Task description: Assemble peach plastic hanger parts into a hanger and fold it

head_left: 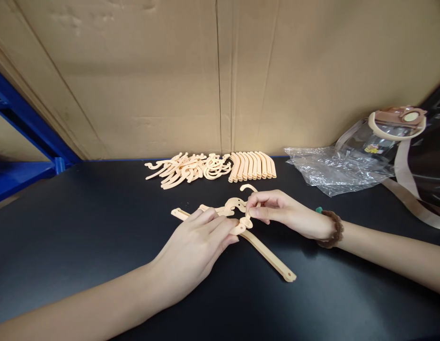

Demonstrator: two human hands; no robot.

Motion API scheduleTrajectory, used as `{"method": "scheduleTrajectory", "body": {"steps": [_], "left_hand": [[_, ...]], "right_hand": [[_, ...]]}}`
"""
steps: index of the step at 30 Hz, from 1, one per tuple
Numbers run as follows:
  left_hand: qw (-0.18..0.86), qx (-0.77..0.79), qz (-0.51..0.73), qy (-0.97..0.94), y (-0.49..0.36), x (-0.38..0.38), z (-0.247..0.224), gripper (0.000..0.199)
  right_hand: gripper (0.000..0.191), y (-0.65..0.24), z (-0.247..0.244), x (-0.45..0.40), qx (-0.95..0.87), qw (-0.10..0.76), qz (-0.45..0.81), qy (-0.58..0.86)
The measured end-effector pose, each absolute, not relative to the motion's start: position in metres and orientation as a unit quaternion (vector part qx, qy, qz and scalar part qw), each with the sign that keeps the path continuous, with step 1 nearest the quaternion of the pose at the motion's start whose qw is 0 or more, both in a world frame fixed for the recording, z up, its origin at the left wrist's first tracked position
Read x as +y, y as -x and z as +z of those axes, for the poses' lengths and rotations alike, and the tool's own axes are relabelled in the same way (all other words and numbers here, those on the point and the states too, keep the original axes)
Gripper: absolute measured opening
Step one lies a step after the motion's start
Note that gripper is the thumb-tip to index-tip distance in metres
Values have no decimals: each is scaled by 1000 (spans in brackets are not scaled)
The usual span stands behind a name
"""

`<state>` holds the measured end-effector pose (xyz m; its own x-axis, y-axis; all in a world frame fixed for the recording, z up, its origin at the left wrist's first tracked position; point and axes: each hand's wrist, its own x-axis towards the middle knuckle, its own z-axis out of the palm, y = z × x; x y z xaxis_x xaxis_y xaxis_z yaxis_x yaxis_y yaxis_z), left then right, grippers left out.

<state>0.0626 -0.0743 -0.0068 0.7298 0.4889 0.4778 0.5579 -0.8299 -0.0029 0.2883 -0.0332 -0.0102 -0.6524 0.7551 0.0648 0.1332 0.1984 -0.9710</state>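
Note:
My left hand point(197, 244) is closed on a flat beige plastic hanger piece point(238, 229), whose holed end sticks out past the fingertips. In the fingers of my right hand point(289, 213) is a beige hanger hook point(249, 188), its curved tip pointing up and left. The hook's round base point(246, 221) meets or overlaps the piece in my left hand. Below both hands a long beige hanger arm point(271, 258) lies slantwise on the table. A curved beige part point(234, 204) with small holes lies just behind my fingers, partly covered by them.
On the black table point(81, 237), a loose heap of beige hanger parts point(180, 168) lies at the back, beside a neat row of curved hanger arms point(253, 166). Clear plastic bags point(330, 168) and a strapped water bottle point(386, 132) are at the right. Cardboard point(152, 85) stands behind.

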Motion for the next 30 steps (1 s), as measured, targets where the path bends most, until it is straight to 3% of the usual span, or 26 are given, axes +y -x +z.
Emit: {"method": "scheduleTrajectory", "body": {"steps": [30], "left_hand": [[87, -278, -231, 928, -62, -73, -9, 26]], "right_hand": [[21, -290, -9, -29, -742, 258, 552, 279]]}}
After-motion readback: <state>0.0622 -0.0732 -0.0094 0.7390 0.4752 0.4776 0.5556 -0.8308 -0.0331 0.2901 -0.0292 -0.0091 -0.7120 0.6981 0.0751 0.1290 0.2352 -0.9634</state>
